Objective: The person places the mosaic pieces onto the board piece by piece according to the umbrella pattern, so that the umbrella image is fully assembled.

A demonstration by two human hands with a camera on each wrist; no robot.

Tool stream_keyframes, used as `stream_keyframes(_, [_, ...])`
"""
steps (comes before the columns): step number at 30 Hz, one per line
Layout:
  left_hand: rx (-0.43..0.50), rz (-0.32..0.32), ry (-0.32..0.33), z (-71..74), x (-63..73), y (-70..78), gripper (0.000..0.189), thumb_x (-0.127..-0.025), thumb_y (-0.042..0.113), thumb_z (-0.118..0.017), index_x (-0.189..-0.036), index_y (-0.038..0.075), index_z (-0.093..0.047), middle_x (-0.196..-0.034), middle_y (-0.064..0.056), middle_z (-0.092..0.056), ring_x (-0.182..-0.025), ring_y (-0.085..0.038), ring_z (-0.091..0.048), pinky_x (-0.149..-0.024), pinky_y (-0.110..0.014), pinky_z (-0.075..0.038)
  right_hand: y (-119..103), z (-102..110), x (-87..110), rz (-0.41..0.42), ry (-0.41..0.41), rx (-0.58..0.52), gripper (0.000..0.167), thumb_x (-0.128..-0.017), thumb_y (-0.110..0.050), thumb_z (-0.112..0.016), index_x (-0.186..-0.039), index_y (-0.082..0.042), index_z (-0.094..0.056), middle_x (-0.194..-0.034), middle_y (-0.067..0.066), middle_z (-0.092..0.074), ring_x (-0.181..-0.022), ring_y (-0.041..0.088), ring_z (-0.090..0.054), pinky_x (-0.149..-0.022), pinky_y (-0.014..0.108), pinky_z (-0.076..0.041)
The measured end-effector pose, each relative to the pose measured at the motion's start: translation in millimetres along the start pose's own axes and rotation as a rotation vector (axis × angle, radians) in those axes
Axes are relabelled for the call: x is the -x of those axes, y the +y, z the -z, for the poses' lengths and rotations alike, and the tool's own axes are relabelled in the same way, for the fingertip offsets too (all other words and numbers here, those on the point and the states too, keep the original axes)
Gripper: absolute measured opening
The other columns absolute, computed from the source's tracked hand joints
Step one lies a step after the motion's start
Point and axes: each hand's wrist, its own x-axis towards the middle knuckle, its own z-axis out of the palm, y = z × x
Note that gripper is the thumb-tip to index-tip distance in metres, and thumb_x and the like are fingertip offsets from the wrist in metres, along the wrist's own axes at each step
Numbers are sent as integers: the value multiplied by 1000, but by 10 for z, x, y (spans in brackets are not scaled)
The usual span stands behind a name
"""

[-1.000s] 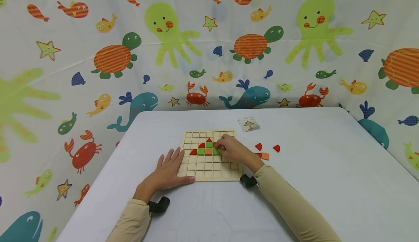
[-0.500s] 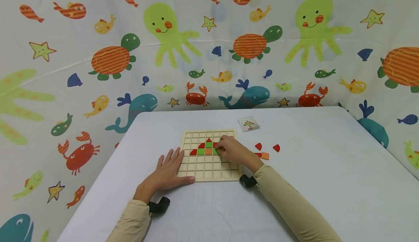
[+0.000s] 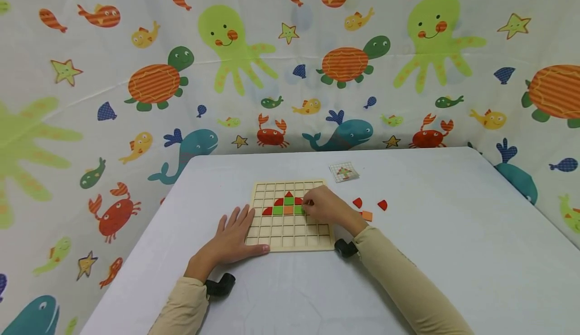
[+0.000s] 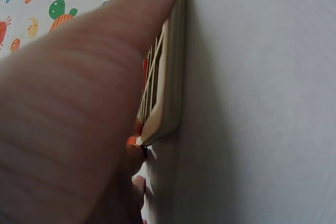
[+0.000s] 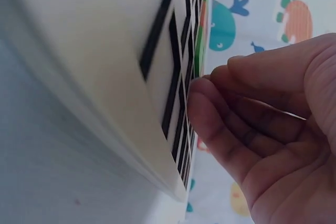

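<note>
A square wooden grid board [image 3: 290, 234] lies on the white table. Red, green and orange flat pieces, among them an orange square [image 3: 288, 209], form a stepped shape in its cells. My left hand [image 3: 233, 234] rests spread along the board's left side, thumb on the front-left corner; in the left wrist view, forearm and hand cover much of the board [image 4: 170, 87]. My right hand [image 3: 323, 205] is over the right part with bent fingers, beside a green square [image 3: 298, 209] and a red piece [image 3: 297, 201]. In the right wrist view its fingertips [image 5: 202, 106] touch the board; no piece shows between them.
Right of the board lie loose pieces: a red rounded piece [image 3: 357, 202], another red rounded piece [image 3: 382, 205] and an orange square [image 3: 367, 216]. Behind them is a small pattern card [image 3: 344, 172]. A sea-animal curtain [image 3: 290, 73] hangs behind the table.
My right hand has shifted slightly to the right, so more of the green square and the red piece beside its fingertips shows. My left hand has stayed still.
</note>
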Motion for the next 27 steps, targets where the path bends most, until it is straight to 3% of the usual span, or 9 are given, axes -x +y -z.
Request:
stream_keyframes(10, [-3,-3,6,15,2,16,122,-87,72,-72,-170,-1,-19,-177,-22,-11,-162,-45,-1,-125,-68,3,81,157,57,-33,26,-52,11,-101,-5,-71,-101,-1,-81,-86,-1,-73,-79,16,-60,-76,30,-56])
stream_keyframes(22, [0,7,0,5,24,20,123,-86,73,-72,-170,0,-20,-177,-22,-12,-162,-45,-1,-125,-68,3,282,516,195,-167,-15,-26,14,-103,-11,-71,-106,0,-79,-94,4,-73,-86,21,-62,-82,39,-57])
stream_keyframes(27, [-2,9,2,-1,22,11,123,-87,72,-72,-170,-1,-19,-177,-22,-12,-162,-45,-1,-125,-67,3,416,664,270,-267,-42,-12,16,-104,-14,-71,-107,1,-76,-94,7,-71,-82,22,-61,-77,38,-56])
